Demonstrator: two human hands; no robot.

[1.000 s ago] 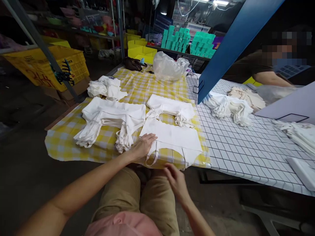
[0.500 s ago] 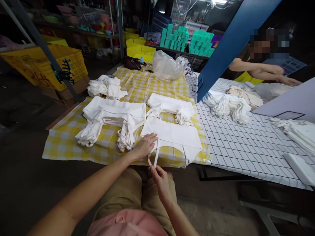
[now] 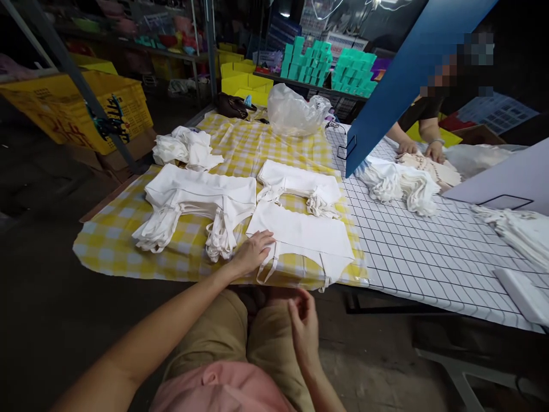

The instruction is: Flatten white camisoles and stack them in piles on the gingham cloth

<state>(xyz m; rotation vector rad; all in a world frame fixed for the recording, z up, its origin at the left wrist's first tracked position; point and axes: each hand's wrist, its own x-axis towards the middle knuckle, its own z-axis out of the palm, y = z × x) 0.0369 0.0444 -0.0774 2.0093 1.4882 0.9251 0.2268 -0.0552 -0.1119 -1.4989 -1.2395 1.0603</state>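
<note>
A white strappy top (image 3: 306,232) lies spread on the yellow checked cloth at the table's front edge. My left hand (image 3: 256,249) rests flat on its left part, beside a thin shoulder strap (image 3: 269,268) that hangs down toward the edge. My right hand (image 3: 305,323) is off the fabric, just below the table edge and over my lap. Its fingers are loosely curved, thumb apart, with nothing in them. To the left lies a thick stack of the same white tops (image 3: 199,191), and behind the spread one is a smaller stack (image 3: 300,176).
Crumpled white fabric (image 3: 186,147) and a clear plastic bag (image 3: 295,111) lie farther back. A blue panel (image 3: 394,86) stands upright on the right. Beyond it, a co-worker's hands (image 3: 422,150) touch beige pieces. A yellow crate (image 3: 103,109) is at the left.
My right hand has let go of the shoulder strap and moved right and down. The strap has dropped loose. My left hand stays put. The co-worker's hands have come down onto the beige pieces.
</note>
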